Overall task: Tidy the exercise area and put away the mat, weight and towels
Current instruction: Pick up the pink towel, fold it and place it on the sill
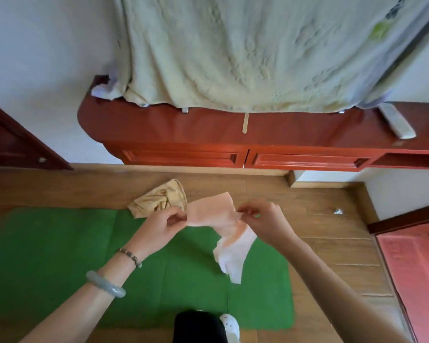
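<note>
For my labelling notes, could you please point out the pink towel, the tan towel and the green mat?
pink towel [211, 211]: head view, stretched upper part.
tan towel [159, 198]: head view, crumpled middle.
green mat [60, 243]: head view, bare left half.

Wood floor [332, 243] and red cabinet [183, 129], with what lies on each.
A green mat [60, 243] lies flat on the floor. A crumpled tan towel [159, 199] sits at its far edge, partly on the mat and partly on bare boards. A white shoe [230, 325] stands at the mat's near edge. A small pale scrap [338, 211] lies on the boards to the right, well apart. On the cabinet top rest a remote [396, 122], a flat stick [245, 123] and the hem of a pale green cloth [233, 58].
</note>
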A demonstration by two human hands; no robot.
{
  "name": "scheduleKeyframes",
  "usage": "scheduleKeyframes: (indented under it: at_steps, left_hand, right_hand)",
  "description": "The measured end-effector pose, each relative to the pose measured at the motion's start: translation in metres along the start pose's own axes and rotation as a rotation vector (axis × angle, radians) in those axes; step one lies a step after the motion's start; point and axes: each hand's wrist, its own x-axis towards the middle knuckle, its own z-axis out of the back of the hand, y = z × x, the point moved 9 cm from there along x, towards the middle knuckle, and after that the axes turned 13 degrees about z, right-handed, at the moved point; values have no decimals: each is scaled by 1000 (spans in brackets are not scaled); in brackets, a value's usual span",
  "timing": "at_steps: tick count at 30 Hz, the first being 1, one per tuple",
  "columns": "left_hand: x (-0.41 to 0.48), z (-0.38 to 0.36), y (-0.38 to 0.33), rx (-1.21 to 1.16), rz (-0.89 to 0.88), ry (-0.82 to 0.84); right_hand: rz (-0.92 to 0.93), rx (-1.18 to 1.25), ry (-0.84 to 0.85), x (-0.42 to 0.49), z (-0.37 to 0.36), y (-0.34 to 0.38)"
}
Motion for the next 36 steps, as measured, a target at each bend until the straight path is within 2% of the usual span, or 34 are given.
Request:
scheduleKeyframes:
  at_steps: [5,9,13,16,19,26,29,31,33,36]
  left_hand:
    - [-49,35,-20,-45,-27,-86]
    - [-69,14,-30,6,15,91]
    - [-76,3,-72,122,-71,123]
    - [-77,6,-100,68,-111,77]
    - [-71,14,-122,60,-172,-39]
    - [-82,23,-181,0,-276,-146]
    - [-97,40,-209,-232,-372,-121]
    - [-107,54,-228,-301,-426,-114]
    - [-115,62,-245,-277,-477,-101]
    - [-119,62,-253,-202,-500,-44]
  right_hand:
    - [50,73,-105,-13,64,73]
    - [158,63,-109,-19,93,128]
    - [221,42,-122,-27,108,155]
    - [219,96,-196,-34,124,160]
    - [218,143,-227,-41,139,161]
    - [191,174,-227,-52,163,142]
    - [173,142,-138,-50,162,133]
    - [173,147,-43,-51,153,132]
    - [195,125,4,-51,144,135]
    - [196,80,-82,-47,149,141]
